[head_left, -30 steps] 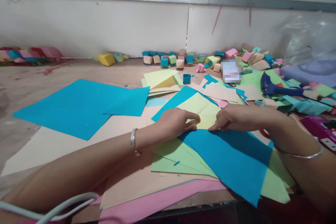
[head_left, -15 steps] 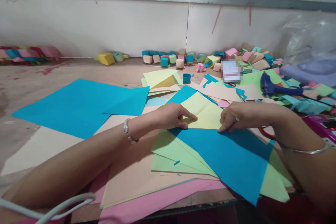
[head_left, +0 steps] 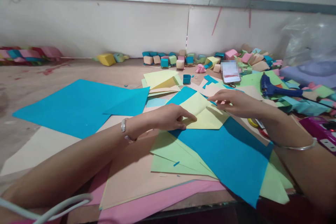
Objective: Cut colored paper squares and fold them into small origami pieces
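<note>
A pale yellow sheet of paper (head_left: 210,120), creased and folded, lies on a large blue sheet (head_left: 231,154). My left hand (head_left: 170,116) rests at its left side, index finger stretched out and pressing on the yellow paper, thumb near the lower edge. My right hand (head_left: 236,103) is over the sheet's upper right edge, fingers extended and loosely apart, with nothing seen in them. Light green sheets (head_left: 178,157) sit beneath the blue one. Scissors with a yellow and red handle (head_left: 253,122) lie partly hidden under my right forearm.
A blue glue gun (head_left: 278,89) lies at the right, near a magenta power strip (head_left: 319,131). Small paper cubes (head_left: 164,62) line the wall. Large blue sheets (head_left: 78,108) spread at left. A white cable (head_left: 65,201) crosses the lower left corner.
My right hand has lifted from the lower right edge of the yellow paper and moved up to its upper right edge. My left hand stays almost in place.
</note>
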Demonstrator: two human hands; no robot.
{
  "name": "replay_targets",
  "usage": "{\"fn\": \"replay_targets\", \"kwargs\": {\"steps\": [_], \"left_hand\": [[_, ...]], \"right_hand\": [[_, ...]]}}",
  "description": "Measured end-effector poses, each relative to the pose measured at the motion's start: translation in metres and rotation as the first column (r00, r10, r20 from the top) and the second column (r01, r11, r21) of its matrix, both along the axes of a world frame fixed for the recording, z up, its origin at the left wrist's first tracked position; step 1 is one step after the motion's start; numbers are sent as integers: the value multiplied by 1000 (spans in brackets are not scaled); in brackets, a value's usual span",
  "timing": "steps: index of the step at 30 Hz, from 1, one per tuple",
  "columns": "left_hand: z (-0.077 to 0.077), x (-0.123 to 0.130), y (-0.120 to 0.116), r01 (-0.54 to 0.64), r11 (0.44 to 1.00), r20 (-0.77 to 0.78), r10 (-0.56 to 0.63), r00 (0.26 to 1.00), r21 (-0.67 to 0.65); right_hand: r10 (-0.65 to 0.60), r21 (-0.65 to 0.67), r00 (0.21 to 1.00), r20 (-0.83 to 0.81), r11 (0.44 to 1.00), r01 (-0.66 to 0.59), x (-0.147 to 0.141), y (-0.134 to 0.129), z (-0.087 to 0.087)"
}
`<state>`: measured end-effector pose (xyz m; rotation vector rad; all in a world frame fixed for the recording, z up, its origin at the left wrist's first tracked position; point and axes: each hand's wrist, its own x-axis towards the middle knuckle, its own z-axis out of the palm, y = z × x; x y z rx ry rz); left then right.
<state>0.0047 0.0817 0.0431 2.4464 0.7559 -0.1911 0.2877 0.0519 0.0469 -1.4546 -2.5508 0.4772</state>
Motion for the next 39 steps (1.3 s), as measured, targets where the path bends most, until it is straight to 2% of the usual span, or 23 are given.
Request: {"fn": "replay_targets", "kwargs": {"steps": [3, 6, 8, 10, 14, 17, 20, 23, 26, 31, 39], "left_hand": [[-1, 3, -5, -41, 986, 25, 38, 999, 164], [-4, 9, -14, -134, 936, 80, 114, 990, 325], [-9, 13, -20, -179, 915, 134, 139, 981, 361], [-16, 15, -23, -170, 911, 197, 101, 975, 375], [-26, 14, -21, -44, 921, 239, -55, 969, 386], [-24, 11, -13, 5, 933, 210, -86, 974, 360], [-17, 8, -7, -1, 963, 193, -53, 980, 270], [-12, 8, -6, -25, 976, 212, -22, 977, 217], [-11, 9, -8, -59, 974, 242, 4, 970, 220], [-12, 12, -11, -177, 951, 228, 119, 966, 253], [-7, 12, -8, -164, 965, 202, 123, 972, 203]], "right_hand": [[-132, 47, 988, 77, 991, 129, -7, 4, -13], [-199, 20, 977, 72, 980, 198, -12, 3, -16], [-207, -45, 978, 23, 977, 208, -14, 1, -15], [-197, -112, 980, -40, 975, 192, -16, -1, -13], [-140, -109, 987, -85, 985, 130, -20, -4, -11], [-20, -53, 999, -49, 998, 18, -20, -5, -9], [136, -64, 991, 16, 989, -135, -19, -8, -5], [218, -114, 972, 84, 971, -208, -18, -15, 0], [259, -153, 957, 130, 959, -239, -21, -24, 6], [278, -153, 945, 170, 955, -254, -34, -35, 11], [342, -87, 923, 174, 939, -332, -38, -32, 6]]}}
